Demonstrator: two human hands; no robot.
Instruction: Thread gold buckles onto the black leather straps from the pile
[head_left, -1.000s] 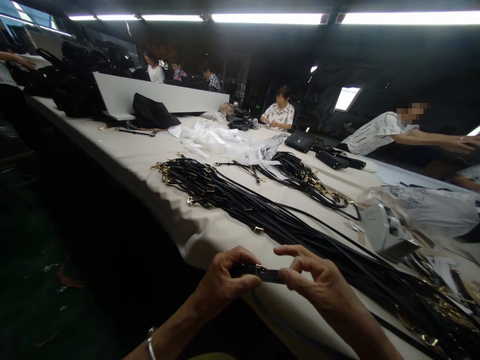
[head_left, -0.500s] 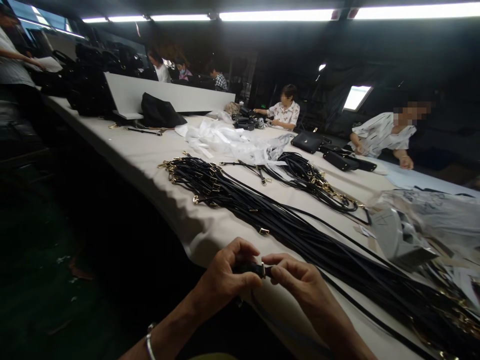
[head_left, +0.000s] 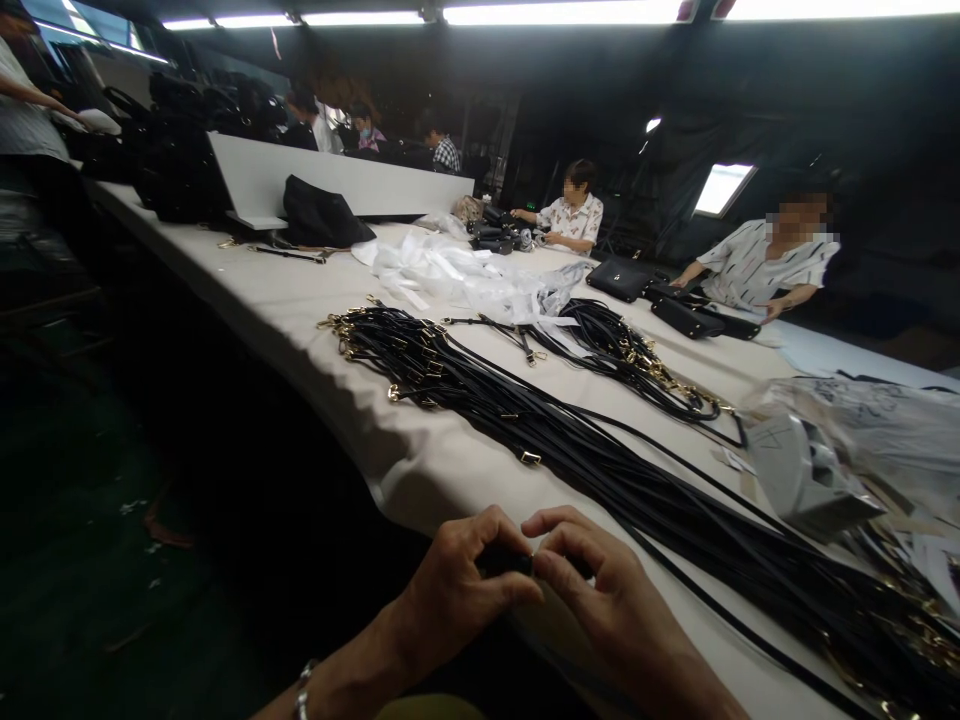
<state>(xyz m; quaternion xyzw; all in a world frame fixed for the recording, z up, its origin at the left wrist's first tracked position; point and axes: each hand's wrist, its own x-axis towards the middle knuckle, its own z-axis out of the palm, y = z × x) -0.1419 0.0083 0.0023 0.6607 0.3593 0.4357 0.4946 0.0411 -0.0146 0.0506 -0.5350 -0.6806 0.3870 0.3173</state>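
Note:
Both hands meet at the table's front edge, low in the head view. My left hand (head_left: 465,575) is closed round a black strap (head_left: 504,562), its thumb and fingers pinching it. My right hand (head_left: 607,580) pinches the same strap from the other side, fingertips at a small metal buckle that is now mostly covered. Just beyond the hands lies a long bundle of black straps (head_left: 555,430) with gold buckles and clasps at its far end. A second coil of straps (head_left: 622,350) with gold hardware lies behind it.
White wrapping (head_left: 465,280) is heaped mid-table. A grey-white holder (head_left: 802,470) and clear plastic (head_left: 892,430) stand right. Black bags (head_left: 682,315) lie near a co-worker (head_left: 772,265). A white board (head_left: 337,185) stands at the back left. Other people sit farther off.
My hands have shifted slightly down and closer together, and my fingers now cover most of the buckle that showed before. The co-worker at the right has extended an arm toward the black bags.

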